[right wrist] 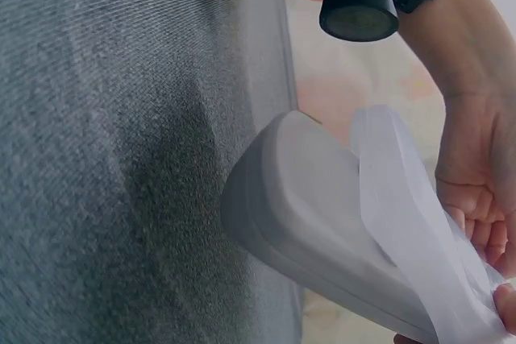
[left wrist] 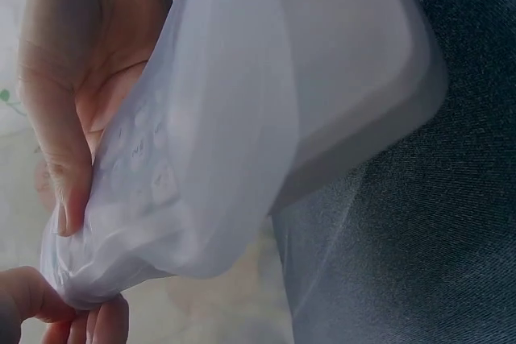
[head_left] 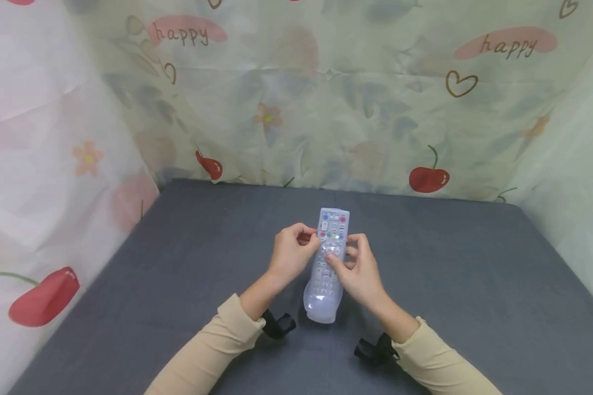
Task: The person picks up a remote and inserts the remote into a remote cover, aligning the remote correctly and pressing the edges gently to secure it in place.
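Left hand [head_left: 292, 252] pinches translucent sleeve [left wrist: 230, 118], right hand [head_left: 361, 271] grasps sleeved remote control [right wrist: 318, 191], its key markings illegible, "happy" printed twice on curtain [head_left: 336, 104] beyond the grip

The tabletop [head_left: 454, 285] leaves passage well left and right of the remote [head_left: 323, 280] — patterned cloth [head_left: 326, 115] bars the back.

Soft, diffuse light, brightest at nine o'clock; both wrist views slightly hazy.
In the head view, the floral curtain [head_left: 34, 181] pales at nine o'clock and dulls toward twelve; glare spots the clear sleeve [head_left: 321, 311] at the remote control's [head_left: 334, 215] six o'clock end. In the right wrist view, soft-edged shadow darkens the grey tablecloth [right wrist: 165, 159] at nine o'clock; the curtain blurs at one.
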Available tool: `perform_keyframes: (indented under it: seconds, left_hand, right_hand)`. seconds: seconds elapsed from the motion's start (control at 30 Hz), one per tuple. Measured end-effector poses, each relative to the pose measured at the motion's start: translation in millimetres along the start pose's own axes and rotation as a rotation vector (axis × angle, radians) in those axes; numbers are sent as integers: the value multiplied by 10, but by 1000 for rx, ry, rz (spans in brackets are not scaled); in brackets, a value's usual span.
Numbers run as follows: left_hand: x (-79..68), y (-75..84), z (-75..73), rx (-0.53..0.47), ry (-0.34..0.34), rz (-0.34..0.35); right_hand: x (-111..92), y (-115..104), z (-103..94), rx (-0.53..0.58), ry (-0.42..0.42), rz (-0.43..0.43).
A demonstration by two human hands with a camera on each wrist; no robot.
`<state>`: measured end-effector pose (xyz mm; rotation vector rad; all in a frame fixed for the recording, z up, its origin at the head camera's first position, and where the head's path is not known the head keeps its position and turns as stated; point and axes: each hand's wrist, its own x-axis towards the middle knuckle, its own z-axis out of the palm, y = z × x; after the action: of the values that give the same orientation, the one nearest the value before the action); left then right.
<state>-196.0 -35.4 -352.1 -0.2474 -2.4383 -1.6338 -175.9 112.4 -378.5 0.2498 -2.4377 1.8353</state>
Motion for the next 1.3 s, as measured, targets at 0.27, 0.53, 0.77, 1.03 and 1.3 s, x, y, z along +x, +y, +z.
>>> perform_keyframes:
  seconds: [0.27, 0.53, 0.77, 1.03, 1.3]
  left_hand:
    - [-26, 17, 27, 5, 18, 18]
    - [-1, 43, 5, 9, -17, 7]
    - [24, 16, -7, 45, -107, -49]
    - [39, -8, 21, 15, -105, -58]
    - [47, 12, 20, -36, -62, -69]
  right_hand:
    - [-1, -12, -38, 7, -4, 6]
    - [15, -28, -111, -3, -63, -19]
    - [4, 0, -127, -23, -120, -7]
    - [8, 12, -161, -3, -194, -2]
    - [15, 1, -187, -37, -243, -3]
